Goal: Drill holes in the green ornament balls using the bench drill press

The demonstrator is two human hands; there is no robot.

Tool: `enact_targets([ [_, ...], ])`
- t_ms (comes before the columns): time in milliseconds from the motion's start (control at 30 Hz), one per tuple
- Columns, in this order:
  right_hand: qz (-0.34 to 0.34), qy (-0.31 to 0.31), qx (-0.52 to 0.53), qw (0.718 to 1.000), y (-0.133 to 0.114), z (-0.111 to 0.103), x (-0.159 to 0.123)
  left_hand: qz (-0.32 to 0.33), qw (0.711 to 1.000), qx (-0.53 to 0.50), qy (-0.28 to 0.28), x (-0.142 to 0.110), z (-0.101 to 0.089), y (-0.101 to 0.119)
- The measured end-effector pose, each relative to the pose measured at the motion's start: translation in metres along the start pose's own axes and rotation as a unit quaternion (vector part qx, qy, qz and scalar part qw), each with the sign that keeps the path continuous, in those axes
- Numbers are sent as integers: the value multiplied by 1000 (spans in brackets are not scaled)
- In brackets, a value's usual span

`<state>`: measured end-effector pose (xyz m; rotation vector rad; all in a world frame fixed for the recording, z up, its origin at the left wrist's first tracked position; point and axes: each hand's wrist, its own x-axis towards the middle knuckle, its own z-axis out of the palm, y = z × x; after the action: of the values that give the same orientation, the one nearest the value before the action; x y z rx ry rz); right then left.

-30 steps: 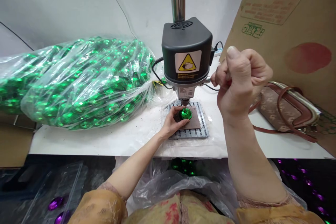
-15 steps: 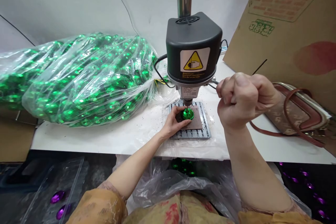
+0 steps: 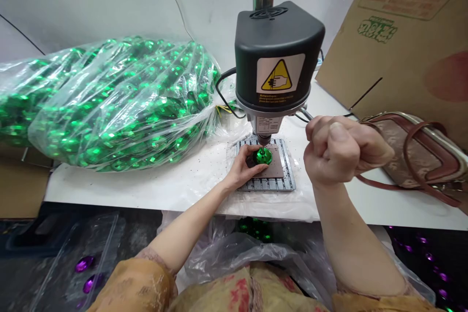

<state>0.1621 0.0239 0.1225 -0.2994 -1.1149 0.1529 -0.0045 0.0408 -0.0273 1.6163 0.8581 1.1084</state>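
My left hand (image 3: 243, 168) grips a shiny green faceted ball (image 3: 263, 157) between thumb and fingers. The ball rests on a flat brownish pad (image 3: 277, 168) over the slotted metal base (image 3: 288, 186) of a small drill press (image 3: 280, 34). Directly above the ball is the drill chuck (image 3: 263, 140), its bit at the top of the ball. My right hand (image 3: 340, 151) is closed in a fist around the end of the press's feed lever (image 3: 306, 113), whose grip is hidden by the fingers.
A clear plastic bag of green balls (image 3: 127, 107) lies on the left of the white table (image 3: 175, 190). A handbag (image 3: 420, 151) and a cardboard box (image 3: 398, 53) stand at right. Below the front edge are a plastic bag (image 3: 234, 253) and purple faceted pieces (image 3: 85, 263).
My right hand has come slightly lower with the lever. My left hand still holds the green ball on the pad. The whole view has shifted a little.
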Motion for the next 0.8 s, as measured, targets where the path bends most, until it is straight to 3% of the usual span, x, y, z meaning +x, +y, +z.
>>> enact_targets([
  [200, -60, -19, -5, 998, 7, -6, -5, -4, 1000, -14, 3, 0, 1, 1],
  [400, -69, -27, -3, 997, 7, -9, -10, -3, 1000, -16, 2, -1, 1, 2],
  [533, 9, 6, 0, 1000, -4, 2, 0, -5, 1000, -21, -1, -1, 1, 2],
  [667, 98, 72, -24, 992, -14, 19, 30, -3, 1000, -18, -2, -1, 0, 3],
  [800, 195, 56, -45, 978, -14, 31, 60, 0, 1000, -13, 9, 0, 2, 7],
])
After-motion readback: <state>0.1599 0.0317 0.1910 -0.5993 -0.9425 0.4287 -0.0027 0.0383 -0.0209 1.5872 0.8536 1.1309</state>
